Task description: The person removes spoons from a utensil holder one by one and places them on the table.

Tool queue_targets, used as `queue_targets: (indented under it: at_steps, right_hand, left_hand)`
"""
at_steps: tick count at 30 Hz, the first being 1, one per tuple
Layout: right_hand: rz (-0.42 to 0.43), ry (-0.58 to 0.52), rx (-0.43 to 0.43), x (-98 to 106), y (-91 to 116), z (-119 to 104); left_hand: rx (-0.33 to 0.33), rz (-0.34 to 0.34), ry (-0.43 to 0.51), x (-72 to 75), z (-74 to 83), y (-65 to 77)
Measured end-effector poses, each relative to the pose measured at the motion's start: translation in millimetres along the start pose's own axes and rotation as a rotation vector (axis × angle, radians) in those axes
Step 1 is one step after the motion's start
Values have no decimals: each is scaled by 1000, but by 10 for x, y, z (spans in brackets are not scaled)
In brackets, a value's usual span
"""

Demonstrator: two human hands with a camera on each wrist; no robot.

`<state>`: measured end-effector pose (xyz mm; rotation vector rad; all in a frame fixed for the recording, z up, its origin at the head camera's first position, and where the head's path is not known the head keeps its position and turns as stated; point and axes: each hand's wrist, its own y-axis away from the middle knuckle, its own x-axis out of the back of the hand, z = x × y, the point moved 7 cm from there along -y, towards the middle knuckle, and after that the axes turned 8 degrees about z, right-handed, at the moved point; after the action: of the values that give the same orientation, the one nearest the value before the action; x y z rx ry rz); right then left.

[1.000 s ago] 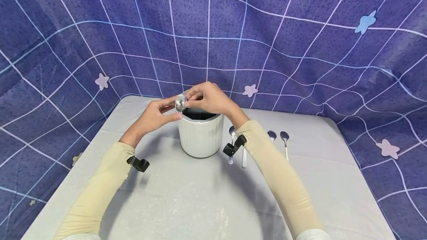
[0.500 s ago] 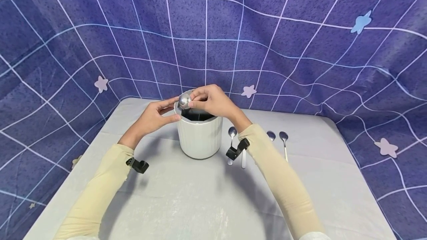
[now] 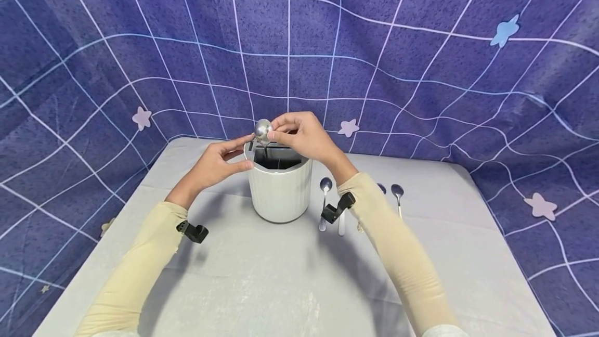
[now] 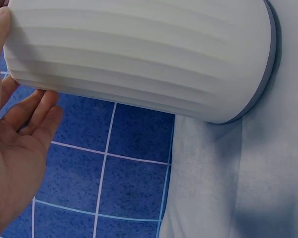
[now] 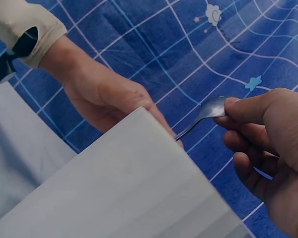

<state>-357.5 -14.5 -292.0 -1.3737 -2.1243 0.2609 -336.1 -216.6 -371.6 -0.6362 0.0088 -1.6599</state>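
My right hand [image 3: 304, 137] pinches a metal spoon [image 3: 263, 130] by its bowl between thumb and fingertips. The bowl is uppermost, and in the right wrist view the spoon's handle [image 5: 191, 127] slopes down behind the rim of a white ribbed canister [image 3: 281, 196]. Dark inner walls show through the canister's top. My left hand [image 3: 216, 163] touches the canister's left side near the rim, thumb toward the front and fingers toward the back. In the left wrist view, the left hand's fingers [image 4: 32, 116] lie extended along the canister's side.
Right of the canister lie a spoon [image 3: 326, 185], a white handle [image 3: 341, 224] and another spoon [image 3: 397, 191], partly covered by the right forearm. A pale cloth covers the table [image 3: 243, 285]. A purple-blue patterned curtain [image 3: 299, 77] hangs behind and at both sides.
My right hand has lifted the spoon higher and moved it slightly right, over the canister's opening. More of the dark inside now shows. The left hand stays at the rim.
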Motion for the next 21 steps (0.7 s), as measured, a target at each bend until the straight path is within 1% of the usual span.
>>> queue_targets:
  at_steps: [7,13,19,21]
  right_hand:
    - [54,-43,41,115,-20,-167]
    - [104,-36,78,200,-64,-387]
    - [131,-32,144,284,-119,-608]
    - [139,-27,155,313,-138,-669]
  left_hand:
    - [12,-4,-4,-6,-17,5]
    - [21,-3,-6,0,-24,1]
    - [21,-6,-12,6,-26,-3]
    - [21,-7,-17,5,-24,-6]
